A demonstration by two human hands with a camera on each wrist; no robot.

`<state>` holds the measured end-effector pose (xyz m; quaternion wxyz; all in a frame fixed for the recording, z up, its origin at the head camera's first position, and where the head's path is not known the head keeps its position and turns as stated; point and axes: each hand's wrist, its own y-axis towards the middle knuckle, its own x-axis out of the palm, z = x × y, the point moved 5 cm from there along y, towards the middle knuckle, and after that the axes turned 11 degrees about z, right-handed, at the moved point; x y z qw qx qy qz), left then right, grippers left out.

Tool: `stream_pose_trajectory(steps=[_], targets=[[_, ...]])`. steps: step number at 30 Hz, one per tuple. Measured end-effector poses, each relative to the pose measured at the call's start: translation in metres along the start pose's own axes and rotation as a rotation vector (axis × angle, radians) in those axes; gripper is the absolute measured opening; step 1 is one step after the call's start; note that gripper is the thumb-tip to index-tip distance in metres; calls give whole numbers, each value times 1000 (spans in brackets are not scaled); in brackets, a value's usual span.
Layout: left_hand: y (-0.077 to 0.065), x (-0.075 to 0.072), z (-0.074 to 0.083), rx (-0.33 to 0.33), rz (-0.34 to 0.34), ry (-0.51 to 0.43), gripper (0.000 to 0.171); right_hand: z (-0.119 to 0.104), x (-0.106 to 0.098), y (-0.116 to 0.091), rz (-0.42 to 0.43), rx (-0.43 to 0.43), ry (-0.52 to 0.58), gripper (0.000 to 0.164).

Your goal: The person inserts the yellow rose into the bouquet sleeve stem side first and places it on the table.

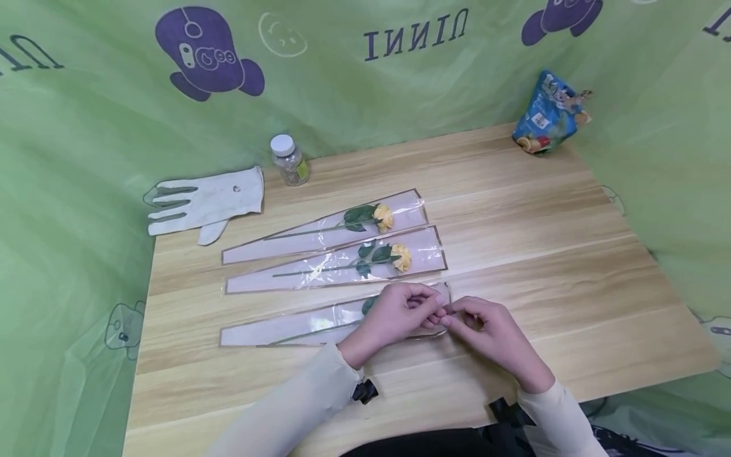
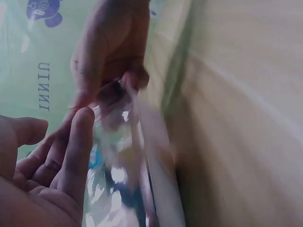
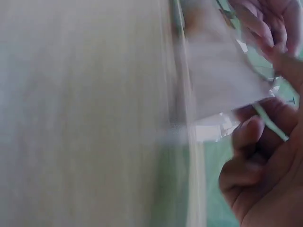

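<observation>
The nearest clear plastic flower sleeve, tapered and backed in pale lilac, lies with its wide end to the right. Inside it run a green stem and leaves; my left hand hides the bloom in the head view. At the wide mouth my left hand pinches the upper film between thumb and fingertips. Opposite it, my right hand grips the mouth's edge, thumb tip close to the left fingertips. In the right wrist view the sleeve's end is lifted between both hands.
Beyond lie two more sleeves, a middle one and a far one, each with a yellow rose. Farther back are a white glove, a white-capped clear jar and a blue snack bag near the green curtain.
</observation>
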<state>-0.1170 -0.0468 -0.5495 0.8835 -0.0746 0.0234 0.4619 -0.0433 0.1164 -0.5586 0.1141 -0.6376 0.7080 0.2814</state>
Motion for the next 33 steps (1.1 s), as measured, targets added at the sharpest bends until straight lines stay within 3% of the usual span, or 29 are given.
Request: stream_pose_trajectory(steps=[2,5,7,9,13,18,21,27,30,33], targets=[[-8,-10,3,159,25,244,24,7,0,0,5,83,-76,7],[-28,-25,8,426,74,687,24,13,-4,1,0,185,-177,18],[-41,-30,7,556,54,890,25,15,-9,3,15,214,-215,17],[-50,-32,1,609,-10,983,30,16,-15,3,27,238,-223,13],[-57,-33,-12,636,-108,1067,36,19,-24,3,17,325,-151,14],[-56,-37,-21,632,-118,1115,36,28,-24,-3,-52,497,45,17],[-55,-39,-22,627,-134,1111,36,30,-24,-6,-81,528,82,15],[-54,-41,-19,683,-129,1057,35,30,-28,-6,-118,496,0,18],[-53,-44,-15,729,-76,975,36,26,-35,-7,-97,470,-87,23],[-52,-52,-6,733,15,898,39,18,-45,-7,-18,402,-180,37]])
